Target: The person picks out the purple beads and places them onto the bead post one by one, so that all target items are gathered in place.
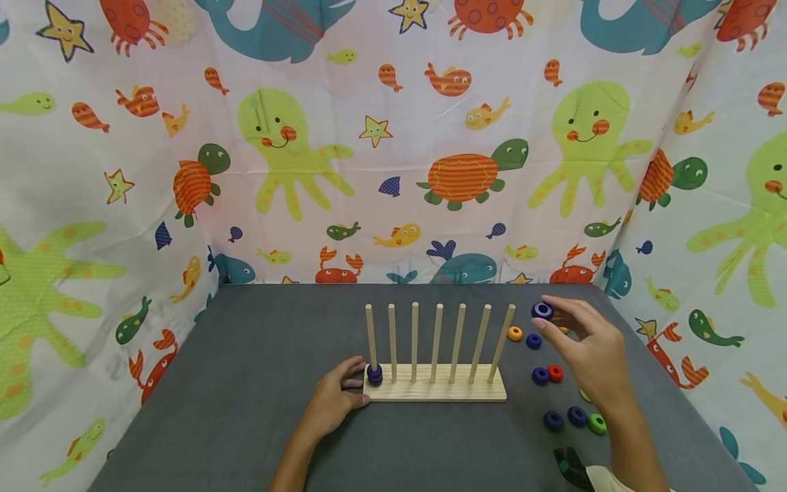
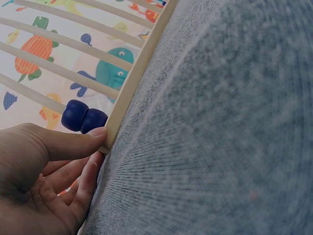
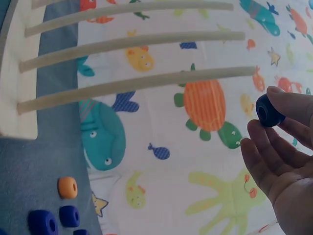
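Observation:
A wooden peg board [image 1: 435, 391] with several upright pegs stands on the table. Two dark blue beads [image 2: 84, 116] are stacked at the foot of its leftmost peg. My left hand [image 1: 330, 400] pinches the board's left end, thumb along the edge beside the beads, fingers behind it. Raised to the right of the rightmost peg [image 3: 142, 87], my right hand [image 1: 587, 345] pinches another dark blue bead [image 1: 542, 311] between thumb and fingertips. Its hole faces the head camera, and the bead is level with the peg tops.
Loose beads lie right of the board: an orange bead [image 1: 514, 333], a red bead [image 1: 555, 373], a green bead [image 1: 596, 424] and several blue ones, some partly behind the right hand. A dark object [image 1: 573, 467] is by the right forearm. A patterned curtain [image 1: 393, 137] encloses the grey table [image 1: 264, 342].

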A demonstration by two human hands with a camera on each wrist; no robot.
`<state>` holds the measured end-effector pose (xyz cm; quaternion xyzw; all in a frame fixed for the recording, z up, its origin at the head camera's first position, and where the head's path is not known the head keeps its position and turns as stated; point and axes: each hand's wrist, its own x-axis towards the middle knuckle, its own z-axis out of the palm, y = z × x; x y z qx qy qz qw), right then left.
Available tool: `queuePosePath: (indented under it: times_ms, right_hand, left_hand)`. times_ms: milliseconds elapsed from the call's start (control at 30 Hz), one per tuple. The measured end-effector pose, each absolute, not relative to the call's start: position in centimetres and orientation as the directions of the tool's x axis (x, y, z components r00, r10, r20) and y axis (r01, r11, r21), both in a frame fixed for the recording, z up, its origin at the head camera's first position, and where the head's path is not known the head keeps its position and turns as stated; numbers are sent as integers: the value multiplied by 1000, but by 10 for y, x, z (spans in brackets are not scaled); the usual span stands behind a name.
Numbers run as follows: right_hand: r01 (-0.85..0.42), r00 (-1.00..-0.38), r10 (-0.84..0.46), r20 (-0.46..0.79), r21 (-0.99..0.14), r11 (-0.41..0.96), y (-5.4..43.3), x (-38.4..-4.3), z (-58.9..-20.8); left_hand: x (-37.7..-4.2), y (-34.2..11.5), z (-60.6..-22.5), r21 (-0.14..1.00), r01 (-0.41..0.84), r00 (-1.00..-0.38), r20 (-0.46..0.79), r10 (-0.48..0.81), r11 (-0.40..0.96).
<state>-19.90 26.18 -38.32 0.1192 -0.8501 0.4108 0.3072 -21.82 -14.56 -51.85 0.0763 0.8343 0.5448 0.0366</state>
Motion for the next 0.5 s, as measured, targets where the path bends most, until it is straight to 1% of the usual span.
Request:
queuePosePath:
  times_ms: [300,500]
  right_hand:
    - [-475,-775,39,631,-623,622,245,-195,-365]
    - [-519,-755,14,656,-610,599,233,-194,-353]
  left_hand:
    - [-217,-146,-516,915,99,-985,34,170,392]
    - [-217,-145,-516,915,100,-986,38,164,390]
